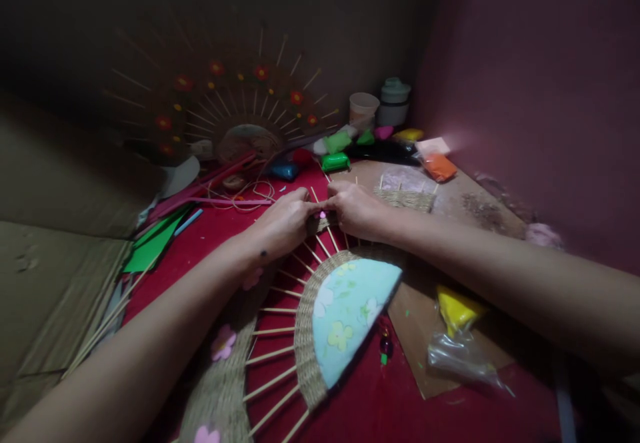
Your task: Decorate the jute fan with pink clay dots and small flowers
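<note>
Both hands: left hand [283, 219] and right hand [356, 209] meet fingertip to fingertip, pinching the woven band [316, 224] between them.
Band's place: it crosses the thin wooden sticks [280, 329] at the far edge of the fan-shaped piece [345, 309].
Piece: half-round pale blue flowered panel, coarse straw rim, sticks fanning out.
Surface: red cloth [390, 403].
Nearby: clear bag of yellow clay [457, 309] by the right forearm.

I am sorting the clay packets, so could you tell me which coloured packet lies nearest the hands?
The green packet, just beyond the right hand. The orange and yellow packets lie farther off to the right.
</note>
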